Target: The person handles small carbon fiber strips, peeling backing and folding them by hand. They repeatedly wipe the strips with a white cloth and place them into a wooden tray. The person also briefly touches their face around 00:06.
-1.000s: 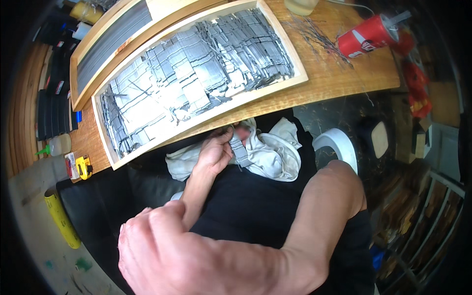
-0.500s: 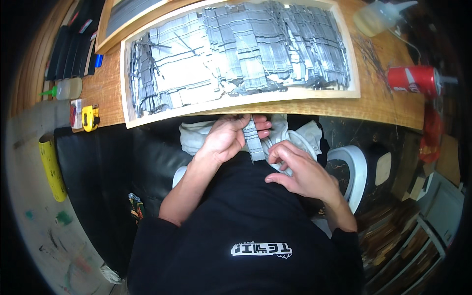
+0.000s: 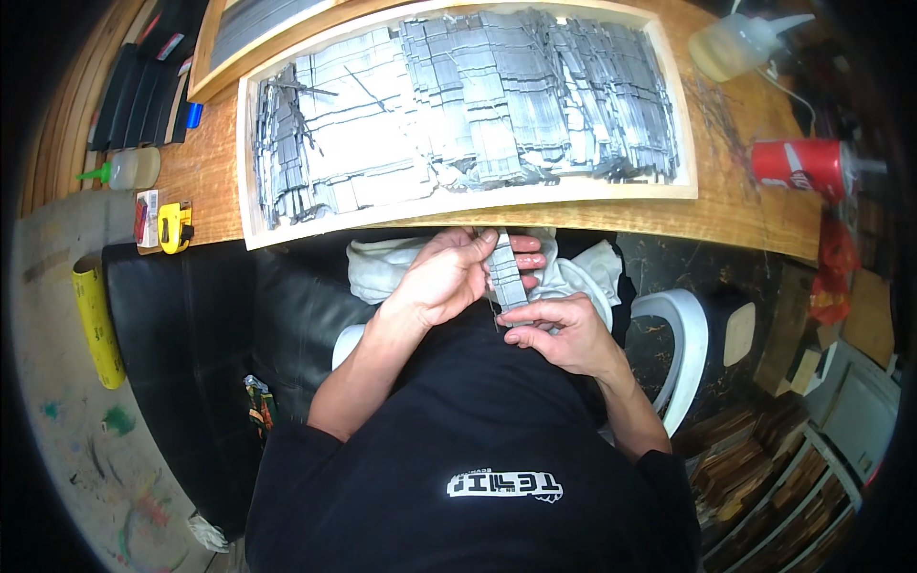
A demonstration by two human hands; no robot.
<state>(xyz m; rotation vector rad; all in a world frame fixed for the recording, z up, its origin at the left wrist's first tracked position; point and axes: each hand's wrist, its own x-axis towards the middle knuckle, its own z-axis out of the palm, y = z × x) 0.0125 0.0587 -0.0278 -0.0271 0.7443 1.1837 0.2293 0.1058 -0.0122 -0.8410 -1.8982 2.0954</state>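
A narrow stack of thin grey strips (image 3: pixel 507 269), crossed by dark lines, lies over the fingers of my left hand (image 3: pixel 444 277). My left thumb clamps its upper end, just below the table's front edge. At the stack's lower end, my right hand (image 3: pixel 571 336) has its thumb and forefinger close together. A thin dark sliver (image 3: pixel 496 315) hangs by those fingertips; whether they grip it or the stack cannot be made out. Beyond my hands, a shallow wooden tray (image 3: pixel 458 209) holds many similar grey strips in rows, some loose on top.
A white cloth (image 3: pixel 382 272) lies beneath my hands. On the wooden table (image 3: pixel 205 181) are a yellow tool (image 3: pixel 175 227), a green-tipped bottle (image 3: pixel 134 169), a squeeze bottle (image 3: pixel 735 48) and a red can (image 3: pixel 800 168). A white chair arm (image 3: pixel 688 358) stands at right.
My right hand has moved in to the stack's lower end, its thumb and forefinger closing together. My left hand has shifted slightly right with the stack. A thin sliver now shows beside it.
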